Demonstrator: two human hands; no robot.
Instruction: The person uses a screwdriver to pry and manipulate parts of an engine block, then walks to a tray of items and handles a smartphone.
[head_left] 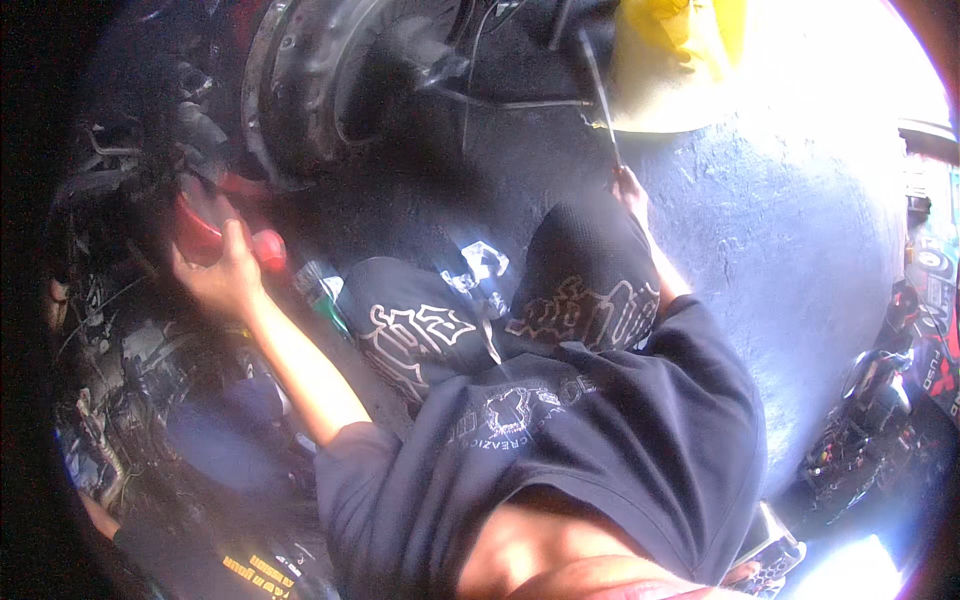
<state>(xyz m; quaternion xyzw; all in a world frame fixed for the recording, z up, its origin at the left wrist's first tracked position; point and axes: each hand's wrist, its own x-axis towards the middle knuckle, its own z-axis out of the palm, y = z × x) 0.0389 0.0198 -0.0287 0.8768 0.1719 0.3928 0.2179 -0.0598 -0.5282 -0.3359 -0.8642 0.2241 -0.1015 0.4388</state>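
My left hand (222, 272) is raised at the left, its fingers curled round a red rounded object (198, 232). A red knob-like end (268, 250) shows beside the thumb; the exact kind is unclear in the blur. Over by my right knee, my right hand (630, 190) is closed on the lower end of a long thin metal rod (600, 90). The rod points up and away, its far end near a yellow container (675, 65). Ahead of my left hand stands a large round metal part (285, 95) with a raised rim, partly in shadow.
Dark mechanical parts (130, 370) crowd the left side. Another person's dark shirt (200, 560) and forearm (98, 518) appear at lower left. Clear plastic pieces (485, 262) lie between my knees. More machine parts (860, 440) stand at the right, beyond the dark floor (780, 260).
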